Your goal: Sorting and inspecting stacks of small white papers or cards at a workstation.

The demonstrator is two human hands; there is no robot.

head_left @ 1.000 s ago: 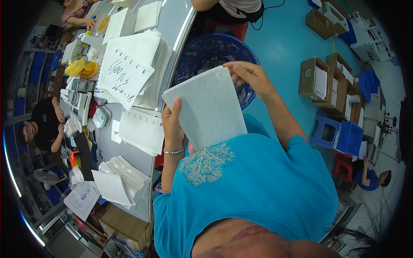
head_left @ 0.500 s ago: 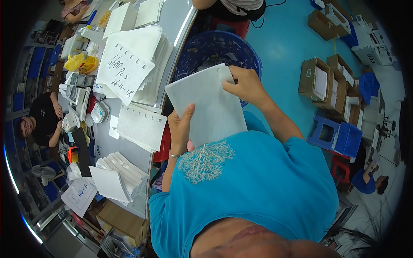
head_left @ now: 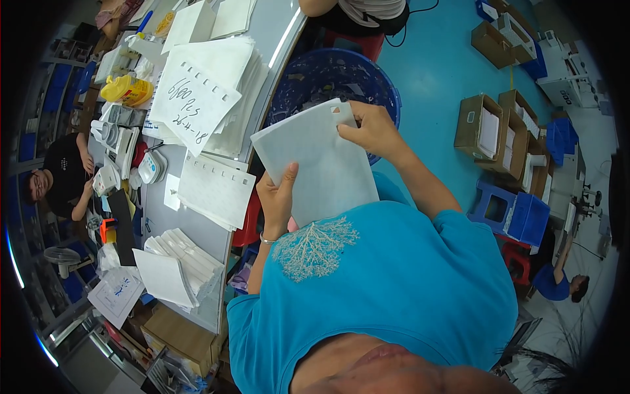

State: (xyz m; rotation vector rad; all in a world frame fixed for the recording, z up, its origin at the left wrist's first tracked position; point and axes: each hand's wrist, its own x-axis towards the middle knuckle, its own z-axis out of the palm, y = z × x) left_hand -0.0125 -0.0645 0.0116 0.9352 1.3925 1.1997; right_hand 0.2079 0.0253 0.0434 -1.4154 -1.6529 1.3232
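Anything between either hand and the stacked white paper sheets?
Nothing visible: the left hand grips the stacked white paper sheets by the left edge, the right hand by the right, near the far corner. The round blue bin shows behind, not between.

One held paper stack (head_left: 321, 164), one round blue bin (head_left: 387, 82), one yellow jug (head_left: 126, 90), one fan (head_left: 62, 256)

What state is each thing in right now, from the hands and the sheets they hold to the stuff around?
Left hand: gripping, thumb on top
Right hand: pinching the upper right edge
Held sheets: stacked, small opening near that corner
Bin: open, scraps inside
Notched sheets: piled unevenly
Nearest cardboard box: open, white stack inside
Fan: cannot tell if running
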